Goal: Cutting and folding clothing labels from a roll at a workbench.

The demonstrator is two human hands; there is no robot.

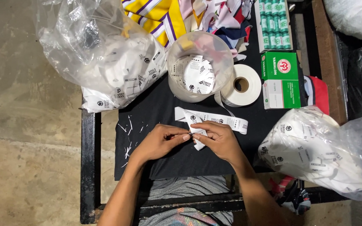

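White printed label strip (pixel 214 119) lies across the black cloth-covered surface (pixel 156 109), its near end pinched between the fingertips of the left hand (pixel 161 141) and right hand (pixel 218 138), which meet at the middle. Something thin, possibly a small blade, seems caught in the left fingers. Just beyond stand a clear plastic tub of cut labels (pixel 199 71) and a white tape roll (pixel 243 84).

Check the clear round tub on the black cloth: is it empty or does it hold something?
Not empty. Through the open top of the clear tub, white printed labels lie piled inside.
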